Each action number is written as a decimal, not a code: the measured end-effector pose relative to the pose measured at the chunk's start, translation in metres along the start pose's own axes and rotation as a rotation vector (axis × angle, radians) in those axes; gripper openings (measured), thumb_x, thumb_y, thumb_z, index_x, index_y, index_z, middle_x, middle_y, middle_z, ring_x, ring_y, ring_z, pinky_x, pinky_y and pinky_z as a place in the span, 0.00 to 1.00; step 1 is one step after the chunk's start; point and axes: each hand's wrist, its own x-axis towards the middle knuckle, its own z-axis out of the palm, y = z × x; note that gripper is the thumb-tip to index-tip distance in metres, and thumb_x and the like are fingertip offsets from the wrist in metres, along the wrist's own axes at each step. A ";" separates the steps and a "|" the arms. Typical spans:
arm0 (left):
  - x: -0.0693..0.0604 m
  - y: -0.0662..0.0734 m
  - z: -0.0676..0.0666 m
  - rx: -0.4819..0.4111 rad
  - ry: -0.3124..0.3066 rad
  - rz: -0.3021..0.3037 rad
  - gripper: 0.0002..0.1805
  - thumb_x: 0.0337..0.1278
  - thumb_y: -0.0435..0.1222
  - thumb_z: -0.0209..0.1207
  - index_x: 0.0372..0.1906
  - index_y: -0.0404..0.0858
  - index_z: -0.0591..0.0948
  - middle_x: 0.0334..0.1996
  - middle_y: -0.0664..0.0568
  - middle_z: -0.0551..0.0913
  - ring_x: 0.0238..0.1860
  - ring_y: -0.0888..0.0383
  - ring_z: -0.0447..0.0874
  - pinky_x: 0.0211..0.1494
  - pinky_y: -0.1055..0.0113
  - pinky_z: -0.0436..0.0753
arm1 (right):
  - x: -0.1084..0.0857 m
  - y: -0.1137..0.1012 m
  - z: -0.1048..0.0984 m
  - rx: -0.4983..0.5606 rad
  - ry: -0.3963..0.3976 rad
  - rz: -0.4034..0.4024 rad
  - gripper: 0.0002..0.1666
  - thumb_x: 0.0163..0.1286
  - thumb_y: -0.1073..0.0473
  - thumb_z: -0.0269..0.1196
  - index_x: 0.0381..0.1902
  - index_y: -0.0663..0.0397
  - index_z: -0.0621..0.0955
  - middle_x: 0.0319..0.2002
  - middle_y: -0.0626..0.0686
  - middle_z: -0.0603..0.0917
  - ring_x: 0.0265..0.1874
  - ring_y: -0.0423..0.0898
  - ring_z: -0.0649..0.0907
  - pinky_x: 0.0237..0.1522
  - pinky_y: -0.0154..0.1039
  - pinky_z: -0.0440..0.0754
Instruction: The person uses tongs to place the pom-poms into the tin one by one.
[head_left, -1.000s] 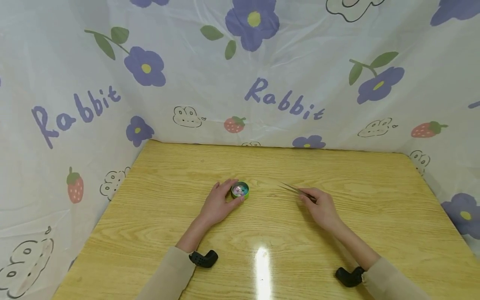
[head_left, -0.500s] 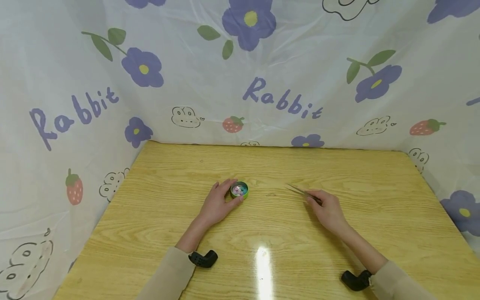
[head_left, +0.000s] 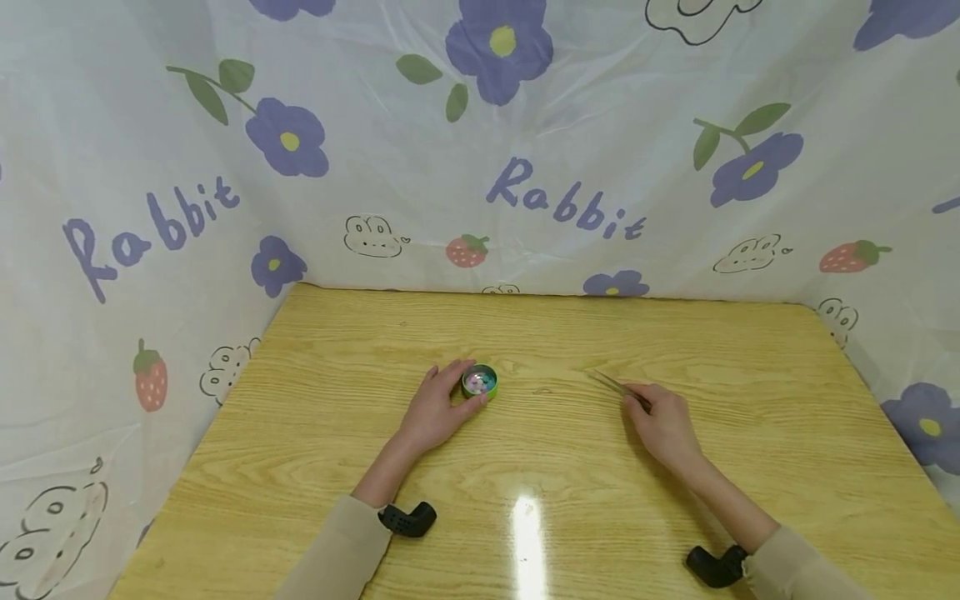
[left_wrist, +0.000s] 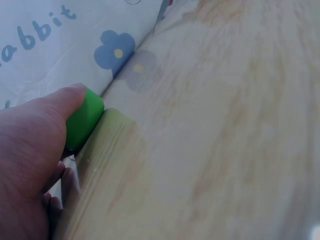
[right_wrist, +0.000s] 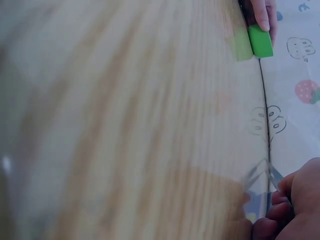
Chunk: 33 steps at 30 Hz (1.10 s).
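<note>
A small round green tin (head_left: 491, 393) stands on the table, with several tiny pink, white and teal pieces (head_left: 478, 382) inside. My left hand (head_left: 435, 408) holds the tin by its side, between thumb and fingers. In the left wrist view the thumb lies against the green wall of the tin (left_wrist: 86, 120). To the right, my right hand (head_left: 663, 425) pinches slim metal tweezers (head_left: 617, 386). Their tips point left toward the tin, apart from it and close above the tabletop. Whether the tips hold anything is too small to tell.
The wood-grain table (head_left: 570, 467) carries a bright light reflection near its front. A white curtain (head_left: 420, 167) with flowers and lettering closes off the back and both sides. Black wrist devices (head_left: 408, 518) sit at both sleeves.
My right hand has drawn the tweezers to the right, away from the tin, and slightly nearer to me. The left hand and the tin have stayed in place.
</note>
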 end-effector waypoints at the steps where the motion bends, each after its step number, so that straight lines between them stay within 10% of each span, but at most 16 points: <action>1: 0.000 0.000 0.000 -0.002 0.001 0.001 0.36 0.68 0.48 0.66 0.75 0.37 0.71 0.72 0.39 0.71 0.74 0.42 0.66 0.81 0.48 0.49 | 0.000 0.000 0.000 -0.019 0.005 0.005 0.15 0.75 0.68 0.61 0.54 0.70 0.85 0.46 0.66 0.88 0.38 0.54 0.86 0.34 0.36 0.82; 9: 0.000 0.002 0.000 -0.003 -0.007 -0.012 0.37 0.68 0.48 0.65 0.75 0.37 0.70 0.72 0.40 0.71 0.75 0.43 0.65 0.82 0.49 0.49 | -0.002 -0.002 -0.003 -0.095 -0.010 0.045 0.15 0.75 0.66 0.61 0.52 0.73 0.85 0.39 0.64 0.87 0.24 0.46 0.77 0.23 0.34 0.73; 33: 0.001 0.000 0.000 0.007 -0.011 -0.006 0.37 0.68 0.48 0.66 0.75 0.38 0.70 0.73 0.40 0.71 0.75 0.43 0.64 0.81 0.48 0.49 | -0.011 0.003 0.001 -0.159 0.074 -0.035 0.11 0.67 0.69 0.68 0.45 0.71 0.88 0.32 0.57 0.78 0.27 0.48 0.72 0.25 0.37 0.69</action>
